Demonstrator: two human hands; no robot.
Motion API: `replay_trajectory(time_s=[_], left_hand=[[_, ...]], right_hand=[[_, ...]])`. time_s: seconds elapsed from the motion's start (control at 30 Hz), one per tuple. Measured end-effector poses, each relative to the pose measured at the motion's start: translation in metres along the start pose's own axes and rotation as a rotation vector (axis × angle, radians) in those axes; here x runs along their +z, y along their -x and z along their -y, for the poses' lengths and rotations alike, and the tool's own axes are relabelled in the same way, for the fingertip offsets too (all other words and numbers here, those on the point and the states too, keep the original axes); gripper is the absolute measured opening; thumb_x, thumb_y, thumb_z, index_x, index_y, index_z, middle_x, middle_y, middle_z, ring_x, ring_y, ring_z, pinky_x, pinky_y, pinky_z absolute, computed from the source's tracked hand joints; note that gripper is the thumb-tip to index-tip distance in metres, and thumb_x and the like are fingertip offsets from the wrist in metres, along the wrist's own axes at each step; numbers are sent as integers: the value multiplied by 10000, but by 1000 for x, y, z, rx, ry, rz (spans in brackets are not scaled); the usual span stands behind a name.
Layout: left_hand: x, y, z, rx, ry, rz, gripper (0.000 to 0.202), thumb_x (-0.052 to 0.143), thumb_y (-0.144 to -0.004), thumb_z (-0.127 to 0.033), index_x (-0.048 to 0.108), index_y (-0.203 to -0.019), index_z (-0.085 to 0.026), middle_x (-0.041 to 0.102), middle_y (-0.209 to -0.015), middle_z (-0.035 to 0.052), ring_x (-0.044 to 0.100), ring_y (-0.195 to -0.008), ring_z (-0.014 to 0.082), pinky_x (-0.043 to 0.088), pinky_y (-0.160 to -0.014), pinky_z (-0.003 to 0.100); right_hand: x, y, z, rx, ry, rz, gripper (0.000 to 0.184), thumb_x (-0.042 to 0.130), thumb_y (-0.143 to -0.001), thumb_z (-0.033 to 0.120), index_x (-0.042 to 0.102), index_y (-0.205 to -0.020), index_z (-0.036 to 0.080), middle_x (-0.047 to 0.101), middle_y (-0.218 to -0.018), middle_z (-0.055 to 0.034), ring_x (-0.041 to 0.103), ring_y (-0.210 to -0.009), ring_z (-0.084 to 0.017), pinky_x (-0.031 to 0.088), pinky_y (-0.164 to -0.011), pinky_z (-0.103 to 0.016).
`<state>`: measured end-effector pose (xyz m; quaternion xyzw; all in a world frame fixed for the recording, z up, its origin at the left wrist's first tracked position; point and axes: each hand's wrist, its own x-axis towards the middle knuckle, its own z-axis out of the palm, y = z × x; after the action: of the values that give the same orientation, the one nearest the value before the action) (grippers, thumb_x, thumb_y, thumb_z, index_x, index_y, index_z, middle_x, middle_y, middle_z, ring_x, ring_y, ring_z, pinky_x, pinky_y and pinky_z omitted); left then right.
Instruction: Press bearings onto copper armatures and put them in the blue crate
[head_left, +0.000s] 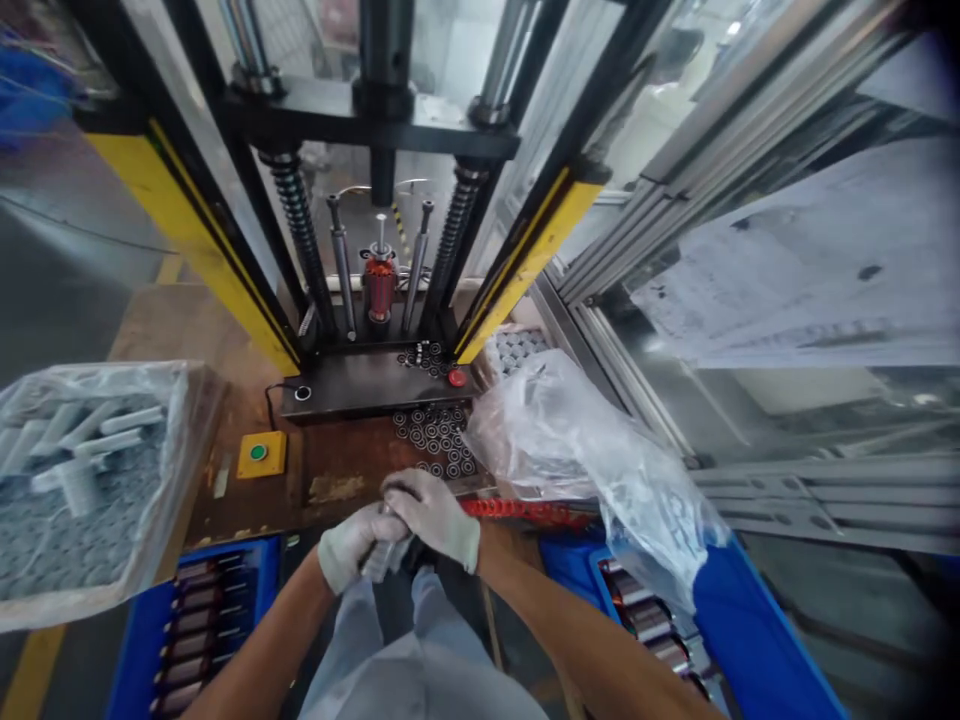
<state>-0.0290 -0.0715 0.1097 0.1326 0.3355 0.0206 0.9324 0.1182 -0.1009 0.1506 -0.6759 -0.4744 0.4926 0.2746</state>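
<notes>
My left hand [351,545] and my right hand [433,516], both in white gloves, meet at the front edge of the brown bench [337,470]. Together they close round a grey metal part [384,560], partly hidden by the fingers. Just beyond them several small ring bearings [439,435] lie on the bench. A copper-wound rotor [379,285] stands upright in the press [382,120], between two spring-wrapped columns.
A carton lined with plastic [82,480] holds grey cylinders at left. Blue bins with rotors sit at lower left [195,620] and lower right [660,620]. A crumpled plastic bag [592,450] lies at right. Yellow guard posts [187,230] flank the press; a green button box [260,453] sits on the bench.
</notes>
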Motion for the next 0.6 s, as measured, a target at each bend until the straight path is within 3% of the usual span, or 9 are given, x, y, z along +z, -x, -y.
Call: replay_trajectory(time_s=[0.1, 0.27, 0.33, 0.43, 0.6], left_hand=[[-27, 13, 8, -21, -7, 56, 308, 785, -511, -268, 623, -731, -127, 576, -573, 1, 467, -427, 91, 374, -426, 223], [-53, 27, 26, -84, -91, 68, 309, 766, -485, -285, 575, -674, -134, 510, -511, -12, 404, -382, 75, 297, -374, 209], [-53, 26, 27, -60, -94, 12, 298, 729, -499, -308, 583, -697, -139, 507, -514, -15, 400, -395, 78, 302, -381, 213], [-43, 14, 20, 34, -168, -170, 238, 668, -547, -336, 556, -671, -166, 468, -495, -36, 373, -413, 78, 296, -396, 213], [-32, -12, 5, 196, -317, -319, 275, 655, -471, -239, 576, -722, -155, 531, -581, -25, 426, -516, 89, 351, -481, 213]], right_hand=[[26, -3, 4, 107, -6, -77, 203, 536, -894, 337, 678, -831, 207, 655, -790, -2, 600, -790, -157, 440, -712, -253], [41, -7, 9, 104, -10, 217, 171, 709, -758, 348, 688, -868, 219, 647, -762, 45, 566, -717, -121, 378, -644, -211], [50, -16, 4, 187, 60, 127, 162, 656, -795, 356, 667, -743, 203, 609, -661, 44, 538, -656, -112, 349, -607, -211], [66, -40, -11, 403, 112, -93, 322, 516, -873, 350, 594, -610, 182, 538, -554, 26, 500, -580, -111, 321, -535, -215], [73, -83, -37, 546, 199, -191, 469, 286, -970, 377, 661, -828, 134, 667, -760, -70, 587, -660, -148, 392, -554, -220]])
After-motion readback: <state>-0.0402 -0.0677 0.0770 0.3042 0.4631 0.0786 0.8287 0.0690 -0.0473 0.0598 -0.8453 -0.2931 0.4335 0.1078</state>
